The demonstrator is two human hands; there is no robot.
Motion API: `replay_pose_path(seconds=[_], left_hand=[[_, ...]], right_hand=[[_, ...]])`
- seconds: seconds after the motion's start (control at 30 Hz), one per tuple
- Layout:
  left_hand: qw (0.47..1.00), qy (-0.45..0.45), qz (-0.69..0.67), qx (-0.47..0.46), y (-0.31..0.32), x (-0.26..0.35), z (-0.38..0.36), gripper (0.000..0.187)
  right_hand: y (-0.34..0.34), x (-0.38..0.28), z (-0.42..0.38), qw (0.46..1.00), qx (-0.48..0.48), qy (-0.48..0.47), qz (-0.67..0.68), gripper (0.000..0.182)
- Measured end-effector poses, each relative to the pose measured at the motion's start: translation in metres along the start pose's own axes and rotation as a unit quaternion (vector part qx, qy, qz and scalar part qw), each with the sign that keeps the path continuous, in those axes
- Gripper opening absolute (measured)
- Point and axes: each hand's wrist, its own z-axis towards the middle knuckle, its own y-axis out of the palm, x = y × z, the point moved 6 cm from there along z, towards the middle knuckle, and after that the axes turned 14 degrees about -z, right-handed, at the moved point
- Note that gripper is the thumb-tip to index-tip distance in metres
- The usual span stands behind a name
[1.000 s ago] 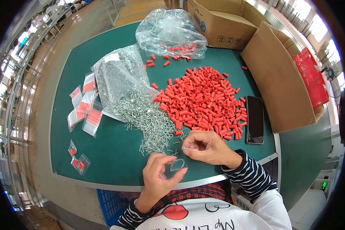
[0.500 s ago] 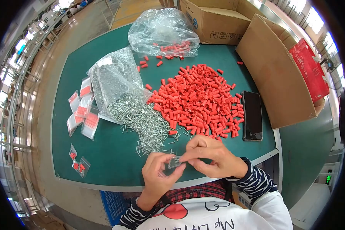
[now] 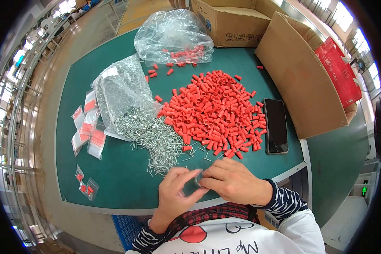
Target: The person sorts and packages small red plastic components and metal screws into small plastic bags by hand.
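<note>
Touching left hand: clear bag

Small bag: largely covered; contents too small to tell.
Right hand: fingertips partly hidden; whether they pinch anything, can't tell.
Screws: upper part blurred behind plastic.
Carton: cut off, top edge.
Shirt: lettering cut off, bottom edge.

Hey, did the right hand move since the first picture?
Yes. The right hand has moved away from the red pile, toward the table's near edge, and is now at the small clear bag.
</note>
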Motion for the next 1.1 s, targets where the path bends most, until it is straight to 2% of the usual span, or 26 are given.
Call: replay_pose_path(seconds=[0.17,0.37,0.53,0.63,0.73,0.83,1.0,1.1], left_hand=[[0.997,-0.051,-0.057,-0.032,0.003,0.002,0.006,0.055],[0.993,-0.030,-0.097,-0.060,0.006,-0.003,0.006,0.060],[0.991,-0.003,-0.124,-0.048,0.005,-0.007,0.004,0.056],[0.992,-0.005,-0.125,-0.003,0.000,-0.013,0.001,0.053],[0.994,-0.011,-0.104,0.029,-0.004,-0.013,0.002,0.051],[0.997,0.007,-0.067,0.027,-0.004,-0.006,0.004,0.049],[0.999,0.028,-0.040,0.024,-0.002,-0.005,0.002,0.047],[0.999,0.011,-0.042,0.031,-0.005,-0.006,0.002,0.047]], right_hand=[[-0.004,0.000,-0.003,1.000,-0.014,0.001,0.007,0.026],[-0.003,0.001,-0.004,0.999,-0.021,0.015,0.034,0.019],[0.000,0.003,-0.002,0.997,-0.052,0.016,0.053,0.021],[-0.007,0.009,0.008,0.993,-0.040,0.062,0.096,0.024],[-0.011,0.027,0.022,0.990,0.027,0.107,0.083,0.030],[0.000,0.040,0.050,0.996,0.052,0.073,0.006,0.030],[0.032,0.048,0.073,0.995,-0.009,0.040,-0.088,0.028],[0.039,0.050,0.070,0.994,-0.045,0.070,-0.066,0.026]])
